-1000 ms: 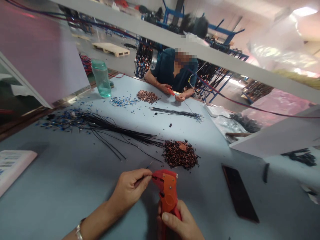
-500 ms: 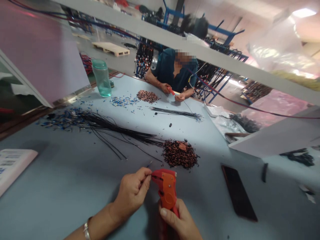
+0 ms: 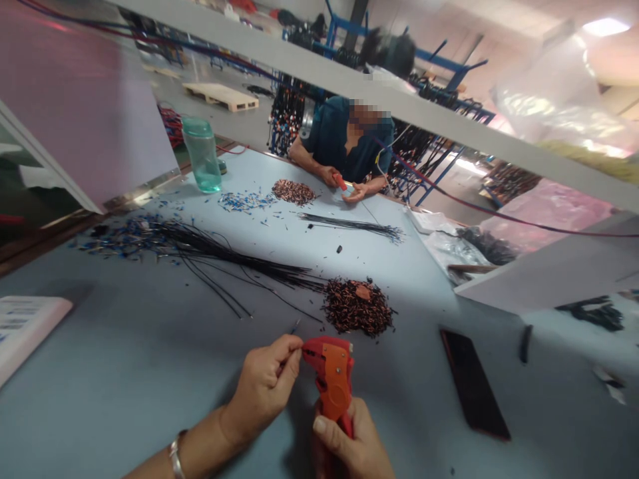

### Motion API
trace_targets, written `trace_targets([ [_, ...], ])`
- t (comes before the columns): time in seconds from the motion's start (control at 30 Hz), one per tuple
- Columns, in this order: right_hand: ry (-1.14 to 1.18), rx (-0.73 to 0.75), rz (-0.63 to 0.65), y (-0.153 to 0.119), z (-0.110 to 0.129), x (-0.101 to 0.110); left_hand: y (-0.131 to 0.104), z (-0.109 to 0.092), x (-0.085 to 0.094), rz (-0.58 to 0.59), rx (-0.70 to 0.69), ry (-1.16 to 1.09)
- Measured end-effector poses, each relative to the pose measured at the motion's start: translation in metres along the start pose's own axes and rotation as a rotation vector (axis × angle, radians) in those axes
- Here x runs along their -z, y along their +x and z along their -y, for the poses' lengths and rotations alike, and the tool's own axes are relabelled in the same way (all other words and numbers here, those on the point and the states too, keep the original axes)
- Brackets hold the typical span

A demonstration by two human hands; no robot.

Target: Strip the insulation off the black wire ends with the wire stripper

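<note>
My left hand [image 3: 267,379] pinches a thin wire, its blue-tipped end [image 3: 296,326] poking up above the fingers. Those fingertips meet the nose of a red and orange wire stripper [image 3: 332,376]. Wrapped round the tool's handle is my right hand [image 3: 349,436], thumb across the front. Beyond the tool lies a pile of short black and copper scraps [image 3: 358,307]. A bundle of black wires [image 3: 239,259] stretches leftward from that pile to many blue-tipped ends [image 3: 124,238].
A black phone [image 3: 474,382] lies at the right, a white box [image 3: 30,326] at the left edge. Across the table, a person [image 3: 344,140] holds a red tool near loose wires [image 3: 352,226] and a copper pile [image 3: 293,191]. A green bottle [image 3: 202,156] stands far left.
My right thumb has shifted slightly left on the handle, and the stripper's handle looks squeezed a little differently. Across the table, the person's hand near the red tool has opened and moved slightly left.
</note>
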State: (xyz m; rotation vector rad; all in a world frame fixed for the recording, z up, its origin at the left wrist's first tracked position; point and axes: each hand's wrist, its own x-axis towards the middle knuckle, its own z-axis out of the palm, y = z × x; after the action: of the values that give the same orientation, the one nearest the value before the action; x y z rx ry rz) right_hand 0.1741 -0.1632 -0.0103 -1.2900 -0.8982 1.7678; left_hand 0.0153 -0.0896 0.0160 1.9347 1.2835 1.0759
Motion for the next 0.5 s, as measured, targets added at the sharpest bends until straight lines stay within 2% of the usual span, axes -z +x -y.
trace_targets([
  [0.13, 0.002, 0.008, -0.035, 0.001, 0.002, -0.002, 0.001, 0.0, -0.001, 0.012, 0.033, -0.034],
  [0.3, 0.179, 0.015, -0.039, 0.001, 0.005, 0.001, 0.005, 0.002, -0.003, 0.011, 0.114, -0.06],
  [0.5, 0.322, 0.021, 0.065, -0.001, 0.016, 0.005, 0.005, 0.005, -0.004, 0.024, 0.178, -0.111],
])
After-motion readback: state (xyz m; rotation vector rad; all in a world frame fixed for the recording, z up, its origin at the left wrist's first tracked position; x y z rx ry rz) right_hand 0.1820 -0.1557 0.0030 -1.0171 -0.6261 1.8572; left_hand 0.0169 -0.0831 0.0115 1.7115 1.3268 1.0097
